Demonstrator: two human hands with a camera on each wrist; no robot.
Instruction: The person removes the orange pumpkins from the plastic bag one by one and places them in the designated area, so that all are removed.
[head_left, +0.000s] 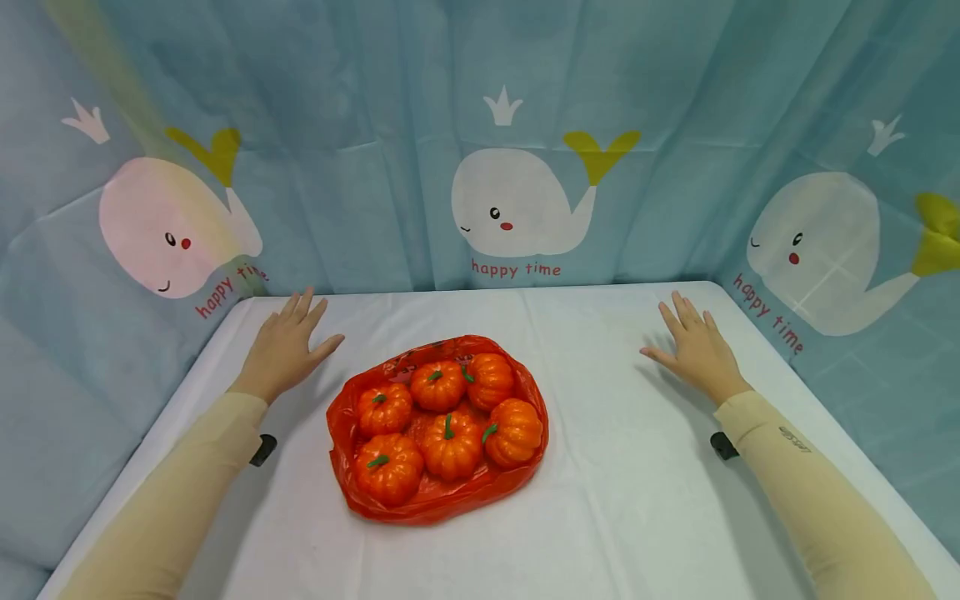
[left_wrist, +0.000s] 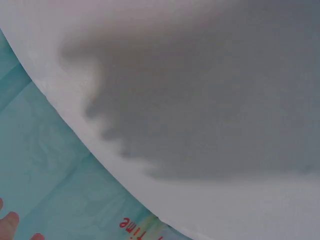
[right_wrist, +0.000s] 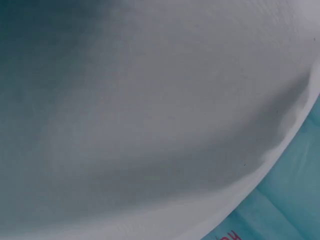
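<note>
A red plastic bag [head_left: 438,510] with its mouth spread wide lies on the white table, left of centre in the head view. Several small orange pumpkins [head_left: 452,450] with green stems sit inside it. My left hand [head_left: 285,346], fingers spread and holding nothing, is up and to the left of the bag. Well to the bag's right, my right hand [head_left: 697,350] is likewise spread and bare. In the left wrist view only a few fingertips [left_wrist: 9,222] show at the lower left corner, above the hand's shadow on the cloth. The right wrist view shows shadow, no fingers.
The white table [head_left: 622,500] meets a blue curtain [head_left: 360,167] printed with whales at its back and sides. Small black wrist devices [head_left: 263,450] sit under both sleeves. The bag stands between the two forearms.
</note>
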